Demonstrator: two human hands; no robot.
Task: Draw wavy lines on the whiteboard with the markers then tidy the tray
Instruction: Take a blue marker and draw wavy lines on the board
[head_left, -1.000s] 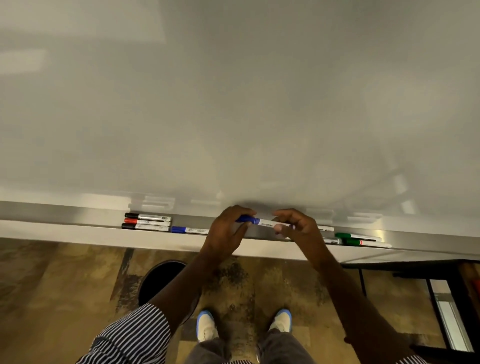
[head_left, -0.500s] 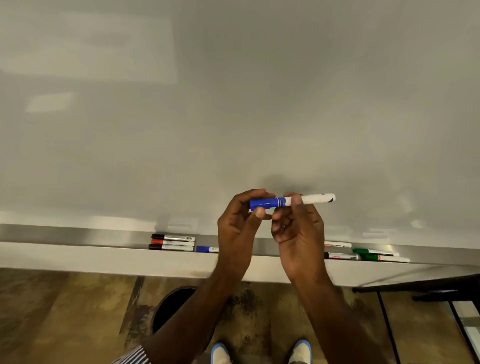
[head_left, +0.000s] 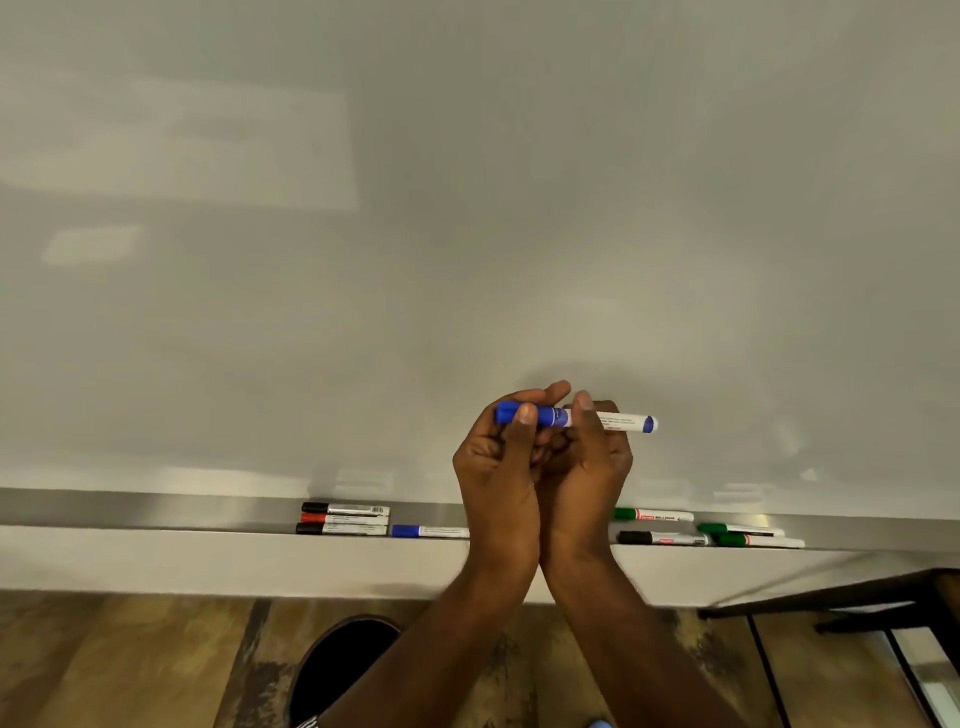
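A blue marker (head_left: 621, 420) is held level in front of the blank whiteboard (head_left: 467, 208). My left hand (head_left: 501, 467) pinches its blue cap between thumb and fingers. My right hand (head_left: 589, 462) grips the white barrel just right of the cap. The cap is on. Below the hands runs the metal marker tray (head_left: 156, 509). On its left lie two black markers and a red marker (head_left: 343, 518) in a stack, with another blue marker (head_left: 428, 531) beside them. Right of my wrists lie a green marker (head_left: 652, 515), a black marker (head_left: 662, 538) and two more green markers (head_left: 748, 535).
A dark round bin (head_left: 343, 660) stands on the wooden floor below the tray, left of my arms. A black table frame (head_left: 852, 597) juts in at the lower right.
Both hands lifted the blue marker off the tray and raised it in front of the board. The hands have drawn closer together on it.
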